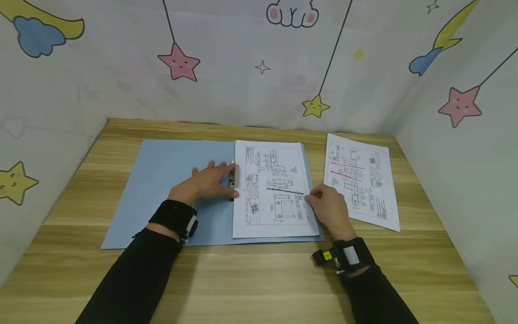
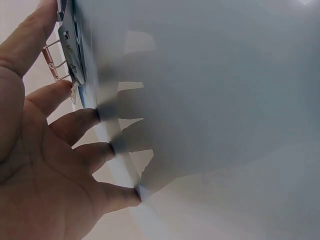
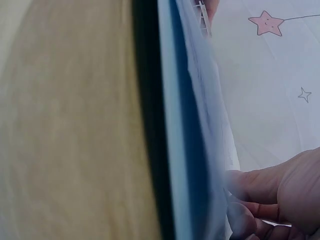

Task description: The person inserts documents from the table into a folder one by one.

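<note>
across the middle of the wood-grained bench (image 1: 243, 288), a blue folder (image 1: 149, 180) lies open, with a metal clip (image 1: 232, 177) along its fold. on the folder's right half sits a stack of printed sheets (image 1: 263, 182), its left edge at the clip; the top sheet shows technical drawings (image 1: 277, 163) and 1 slanted black line (image 1: 285, 191). the left hand (image 1: 204, 182) is spread over the folder, its grip wide, thumb at the clip's near end and forefinger at its far end; i cannot tell whether they press it. the right hand (image 1: 327, 204) pinches the stack's right edge between thumb and fingers, its grip narrow; how many sheets it holds, i cannot tell. right of the folder lies more printed paper (image 1: 370, 184) with 2 red lines (image 1: 346, 176), its near left corner hidden by the right hand. black straps (image 1: 171, 218) circle both wrists.
</note>
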Demonstrator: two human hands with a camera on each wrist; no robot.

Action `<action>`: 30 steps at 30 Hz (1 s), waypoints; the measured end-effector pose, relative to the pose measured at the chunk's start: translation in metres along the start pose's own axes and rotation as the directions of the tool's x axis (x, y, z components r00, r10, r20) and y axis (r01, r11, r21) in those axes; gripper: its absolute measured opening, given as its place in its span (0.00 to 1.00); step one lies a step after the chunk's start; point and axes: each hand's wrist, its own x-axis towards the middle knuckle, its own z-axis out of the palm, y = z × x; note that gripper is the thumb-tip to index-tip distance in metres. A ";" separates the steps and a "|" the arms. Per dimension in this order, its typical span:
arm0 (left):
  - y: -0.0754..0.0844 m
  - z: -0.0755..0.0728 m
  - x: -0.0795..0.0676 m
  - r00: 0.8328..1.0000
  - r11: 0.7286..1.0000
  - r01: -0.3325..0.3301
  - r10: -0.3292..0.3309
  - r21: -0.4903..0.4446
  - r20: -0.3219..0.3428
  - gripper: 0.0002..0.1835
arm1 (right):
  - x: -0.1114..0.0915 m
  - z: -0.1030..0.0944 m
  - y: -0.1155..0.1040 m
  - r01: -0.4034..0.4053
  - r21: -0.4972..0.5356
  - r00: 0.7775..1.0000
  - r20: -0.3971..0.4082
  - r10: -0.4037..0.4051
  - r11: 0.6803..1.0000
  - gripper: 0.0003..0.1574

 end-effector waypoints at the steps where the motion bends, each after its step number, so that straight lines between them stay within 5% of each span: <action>1: 0.001 0.000 0.000 1.000 1.000 0.000 0.000 0.005 -0.004 0.53 | 0.001 0.000 0.001 0.002 -0.004 1.000 0.007 -0.002 1.000 0.13; 15: 0.007 0.003 0.002 1.000 0.999 -0.001 0.001 0.041 -0.006 0.53 | -0.002 -0.007 0.007 0.010 -0.023 0.999 -0.051 -0.011 1.000 0.16; 25: 0.009 0.006 -0.001 1.000 0.999 -0.013 0.014 0.049 -0.020 0.53 | 0.003 -0.030 0.031 0.044 -0.074 0.973 -0.224 -0.059 0.996 0.20; 30: 0.005 0.003 -0.005 0.999 0.998 -0.011 0.013 0.062 -0.032 0.53 | 0.016 -0.037 0.050 -0.011 -0.135 0.983 -0.185 -0.014 0.991 0.22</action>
